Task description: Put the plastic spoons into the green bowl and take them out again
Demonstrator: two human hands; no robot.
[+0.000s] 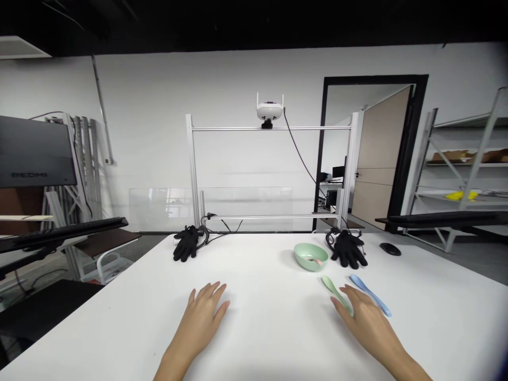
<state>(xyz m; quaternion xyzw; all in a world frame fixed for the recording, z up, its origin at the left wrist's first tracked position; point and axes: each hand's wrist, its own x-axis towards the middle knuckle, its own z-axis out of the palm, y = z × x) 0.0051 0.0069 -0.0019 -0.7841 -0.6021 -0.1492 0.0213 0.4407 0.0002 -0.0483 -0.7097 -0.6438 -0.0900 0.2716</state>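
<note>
Head view: the left hand (pixel 204 315) spreads empty above the table (pixel 262 328); the right hand (pixel 364 317), loosely open, apparently grips nothing over the green spoon (pixel 330 286). A pink utensil (pixel 318 261) is already in the bowl (pixel 304 263); green and blue spoon (pixel 371 295) lie outside.

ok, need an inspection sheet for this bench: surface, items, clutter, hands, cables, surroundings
Surface: white table, a few small specks at left.
Items: green spoon and blue spoon on the table; green bowl with something pink inside, unclear what.
Clutter: left glove, right glove, mouse.
Hands: left hand open, holding nothing; right hand open at the green spoon, contact unclear.
Cables: black cable hangs from the white device; more near the left glove.
Surroundings: metal frame, door, monitor, shelves; other people: nothing seen.
</note>
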